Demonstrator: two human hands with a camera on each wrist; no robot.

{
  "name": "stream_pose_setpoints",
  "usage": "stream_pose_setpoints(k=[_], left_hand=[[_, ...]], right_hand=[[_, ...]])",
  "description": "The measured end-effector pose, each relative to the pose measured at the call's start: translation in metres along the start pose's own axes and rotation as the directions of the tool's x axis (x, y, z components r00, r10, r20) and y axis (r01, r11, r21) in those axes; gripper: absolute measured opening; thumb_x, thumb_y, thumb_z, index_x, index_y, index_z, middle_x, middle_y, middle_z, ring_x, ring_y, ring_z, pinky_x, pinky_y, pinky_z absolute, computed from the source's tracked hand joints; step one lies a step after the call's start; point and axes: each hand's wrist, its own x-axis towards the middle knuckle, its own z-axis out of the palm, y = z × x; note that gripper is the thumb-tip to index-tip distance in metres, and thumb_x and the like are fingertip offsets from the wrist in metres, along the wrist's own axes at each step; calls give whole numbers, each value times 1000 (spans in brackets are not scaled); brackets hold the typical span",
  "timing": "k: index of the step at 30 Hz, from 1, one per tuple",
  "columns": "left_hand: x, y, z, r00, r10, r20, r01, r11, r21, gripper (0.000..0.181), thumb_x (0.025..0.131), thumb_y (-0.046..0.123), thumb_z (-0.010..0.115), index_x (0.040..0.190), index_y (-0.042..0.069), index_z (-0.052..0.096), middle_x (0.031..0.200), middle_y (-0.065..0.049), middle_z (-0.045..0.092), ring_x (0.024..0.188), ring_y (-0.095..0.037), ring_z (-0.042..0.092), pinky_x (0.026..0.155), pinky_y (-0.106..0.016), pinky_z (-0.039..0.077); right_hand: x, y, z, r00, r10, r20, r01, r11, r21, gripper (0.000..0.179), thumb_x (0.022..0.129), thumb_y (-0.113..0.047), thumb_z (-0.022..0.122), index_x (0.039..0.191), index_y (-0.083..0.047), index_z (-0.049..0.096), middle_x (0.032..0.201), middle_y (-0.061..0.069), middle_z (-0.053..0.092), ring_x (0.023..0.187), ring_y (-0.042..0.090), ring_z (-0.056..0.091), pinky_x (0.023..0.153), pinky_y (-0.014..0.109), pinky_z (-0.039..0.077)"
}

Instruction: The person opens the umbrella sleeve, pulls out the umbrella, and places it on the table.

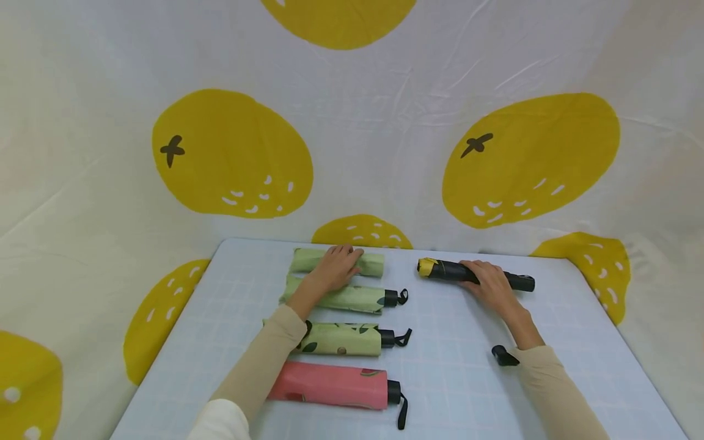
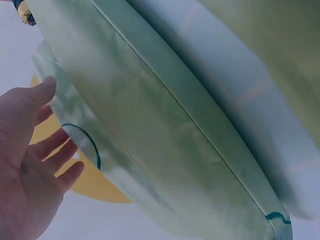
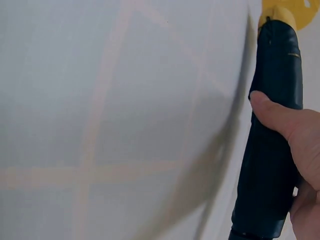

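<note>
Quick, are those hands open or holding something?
Left hand: open, at the farthest pale green oblong fabric bundle.
Right hand: closed, holding the black, yellow-ended cylindrical fabric bundle.

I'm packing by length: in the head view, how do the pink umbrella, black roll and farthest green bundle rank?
1. Pink umbrella
2. Black roll
3. Farthest green bundle
Pink lies nearest; true lengths are unsure.

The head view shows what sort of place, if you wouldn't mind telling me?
Probably an indoor, improvised tabletop work area, judging by the yellow-fruit-print fabric backdrop hanging behind, the pale checked tabletop, and the folded umbrellas laid out across it.
</note>
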Motion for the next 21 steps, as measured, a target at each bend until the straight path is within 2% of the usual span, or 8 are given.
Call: stream_pose_setpoints(k=[5,9,15,21], left_hand=[[-6,-1,-4,999,7,-46,-8,999,-34,44,103,21,66,141,4,54,127,-22,56,116,-40,55,100,-53,46],[-9,0,-4,998,7,-70,-10,999,-38,45,102,21,66,141,3,54,128,-23,57,116,-41,56,100,-53,46],[-12,1,-7,999,-25,-30,23,997,-73,47,104,21,64,146,4,51,132,-22,55,120,-39,53,103,-53,44],[-17,2,-10,999,-21,-34,18,995,-100,49,104,21,64,147,3,50,132,-22,54,121,-39,52,103,-53,43]], right_hand=[[-4,7,-1,998,43,46,-43,999,-6,50,83,-5,84,128,2,63,114,24,69,109,47,61,94,68,42],[-5,12,-1,987,91,132,-89,996,-17,50,87,-9,81,132,3,61,119,27,67,112,48,60,95,68,42],[-5,13,-2,980,90,178,-92,996,1,56,87,-10,82,136,5,58,126,30,64,117,51,57,100,68,40],[-7,5,-4,975,101,196,-110,993,36,59,87,-13,83,138,4,57,131,30,61,121,51,54,104,68,37]])
